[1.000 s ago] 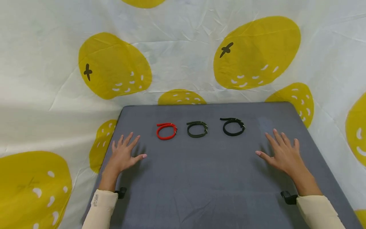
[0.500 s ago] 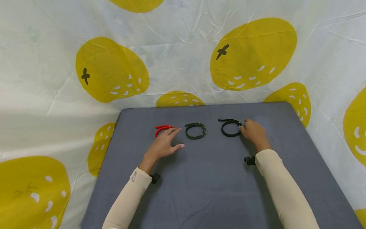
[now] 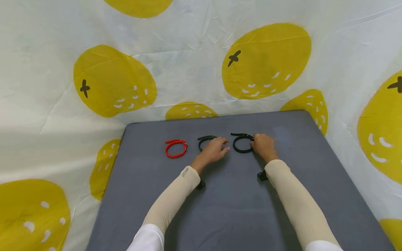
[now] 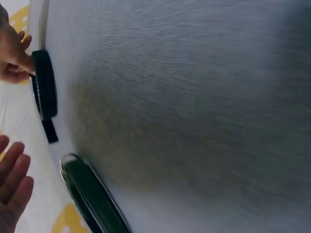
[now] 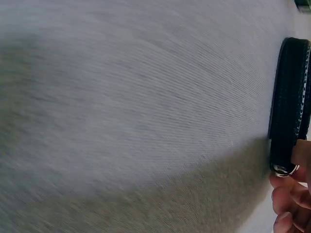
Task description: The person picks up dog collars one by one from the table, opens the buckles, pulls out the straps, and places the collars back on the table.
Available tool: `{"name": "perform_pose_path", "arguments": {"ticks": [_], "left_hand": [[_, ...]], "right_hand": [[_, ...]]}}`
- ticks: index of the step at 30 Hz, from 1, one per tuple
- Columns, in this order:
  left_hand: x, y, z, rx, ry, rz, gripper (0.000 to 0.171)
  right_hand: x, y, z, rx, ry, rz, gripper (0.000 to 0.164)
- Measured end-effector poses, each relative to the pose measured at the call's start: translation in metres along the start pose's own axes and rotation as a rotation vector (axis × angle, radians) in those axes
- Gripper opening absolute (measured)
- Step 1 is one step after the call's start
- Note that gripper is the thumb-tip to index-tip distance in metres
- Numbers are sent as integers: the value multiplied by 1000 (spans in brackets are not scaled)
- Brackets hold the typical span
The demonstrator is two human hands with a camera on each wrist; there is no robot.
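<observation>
Head view: the left hand (image 3: pixel 214 150) has just moved off the red collar (image 3: pixel 171 156), now lying to its left, and partly hides the green collar (image 3: pixel 205 138); the right hand (image 3: pixel 263 145) is at the black collar (image 3: pixel 242 151) on the bench (image 3: pixel 220 216).
Left wrist view: the left hand, loosely extended, holds nothing.
Right wrist view: the right hand pinches the black collar beside its buckle (image 5: pixel 282 170), so that collar seems secured.
</observation>
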State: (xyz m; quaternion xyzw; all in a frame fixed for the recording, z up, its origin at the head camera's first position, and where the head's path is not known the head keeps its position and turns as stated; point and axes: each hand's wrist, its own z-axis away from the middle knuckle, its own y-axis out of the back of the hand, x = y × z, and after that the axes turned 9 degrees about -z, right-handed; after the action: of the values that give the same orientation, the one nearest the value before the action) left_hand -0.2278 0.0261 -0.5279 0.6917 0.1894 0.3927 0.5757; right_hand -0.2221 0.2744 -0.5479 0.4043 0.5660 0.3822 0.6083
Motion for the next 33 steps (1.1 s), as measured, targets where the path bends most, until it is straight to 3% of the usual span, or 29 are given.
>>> {"name": "perform_pose_path", "arguments": {"ticks": [4,10,18,21,26,30,33], "left_hand": [[13,-5,-17,-11,8,-58,41],[20,-12,-24,-50,45,-198,47],[21,-24,-25,-78,-22,-400,34],[16,-21,-17,-57,-41,-447,29],[13,-4,0,31,-72,-469,21],[15,17,19,83,-88,-380,22],[20,35,37,119,-97,-244,22]], "right_hand": [[-9,-7,11,-26,13,3,24],[-32,-19,25,-47,88,-4,22],[-45,-26,47,-25,125,-51,19],[-55,-22,53,-2,162,-91,17],[-70,-7,70,82,284,-111,15],[-81,10,85,167,387,-125,15],[-90,24,97,220,449,-157,16]]}}
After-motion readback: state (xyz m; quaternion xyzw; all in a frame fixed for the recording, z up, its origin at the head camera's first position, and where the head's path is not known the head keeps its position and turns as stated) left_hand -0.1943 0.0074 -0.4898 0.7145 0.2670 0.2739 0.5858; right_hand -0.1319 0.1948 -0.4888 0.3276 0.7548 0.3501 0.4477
